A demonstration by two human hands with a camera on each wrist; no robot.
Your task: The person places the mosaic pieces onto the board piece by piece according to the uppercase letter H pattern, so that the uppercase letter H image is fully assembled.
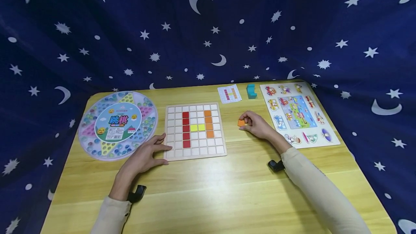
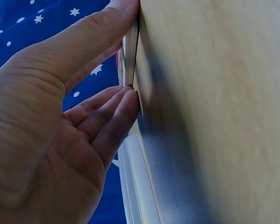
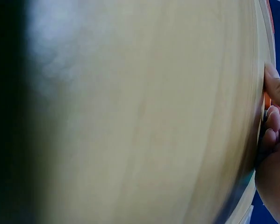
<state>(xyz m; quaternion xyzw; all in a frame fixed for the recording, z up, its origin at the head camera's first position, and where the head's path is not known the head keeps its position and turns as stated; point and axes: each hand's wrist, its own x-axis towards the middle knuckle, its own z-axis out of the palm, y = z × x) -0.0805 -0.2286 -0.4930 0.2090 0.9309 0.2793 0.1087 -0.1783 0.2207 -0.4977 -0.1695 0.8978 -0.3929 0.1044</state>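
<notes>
A wooden grid board (image 1: 196, 158) with white squares lies mid-table, a column of red tiles (image 1: 186, 128), two yellow tiles (image 1: 197, 128) and a column of orange tiles (image 1: 208, 120) set in it. My left hand (image 1: 146, 156) rests at the board's near left corner, index finger over the frame. In the left wrist view, the fingertips (image 2: 126, 100) touch its edge. Right of the board, my right hand (image 1: 256, 125) pinches a loose orange tile (image 1: 241, 122) between thumb and fingers, low at the tabletop. The right wrist view shows only a sliver of this orange tile (image 3: 267, 100).
A card (image 1: 229, 94) with a matching colour pattern lies behind the board, beside a teal block (image 1: 251, 91). At left is a round Chinese checkers box (image 1: 118, 125); at right, a picture puzzle board (image 1: 299, 115). A starry blue cloth (image 1: 182, 46) hangs behind the table.
</notes>
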